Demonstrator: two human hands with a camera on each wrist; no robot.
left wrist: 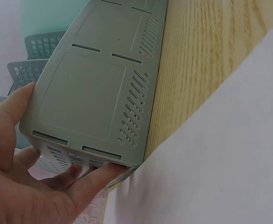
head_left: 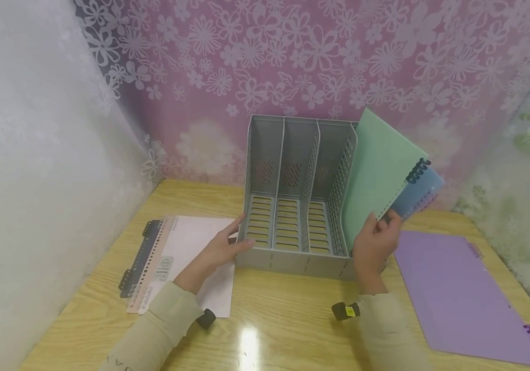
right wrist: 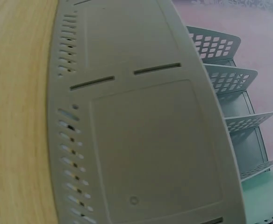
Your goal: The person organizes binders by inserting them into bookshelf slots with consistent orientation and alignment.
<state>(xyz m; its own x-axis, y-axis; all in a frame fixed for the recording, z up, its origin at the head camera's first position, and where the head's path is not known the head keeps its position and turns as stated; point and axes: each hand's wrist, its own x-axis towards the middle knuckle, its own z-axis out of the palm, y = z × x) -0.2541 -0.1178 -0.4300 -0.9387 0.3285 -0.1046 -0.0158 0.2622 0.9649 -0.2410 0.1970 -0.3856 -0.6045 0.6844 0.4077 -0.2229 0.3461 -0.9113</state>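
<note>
- Wood-grain table (head_left: 292, 304); flower-patterned pink cloth (head_left: 274, 67) hung behind.
- Blue loose-leaf notebook (head_left: 415, 193) was partly hidden behind the green one; could not tell whether also gripped. Right wrist view cut off nearly all of the hand.
- Right hand (head_left: 376, 242) pinched green loose-leaf notebook (head_left: 378, 159) at its lower edge; notebook slanted above the fingers, in rightmost compartment.
- Left hand (head_left: 220, 250) gripped gray file organizer (head_left: 292, 262) at its left front corner.

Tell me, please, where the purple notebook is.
In the head view, the purple notebook lies on the table, right of the grey rack and right hand.
</note>
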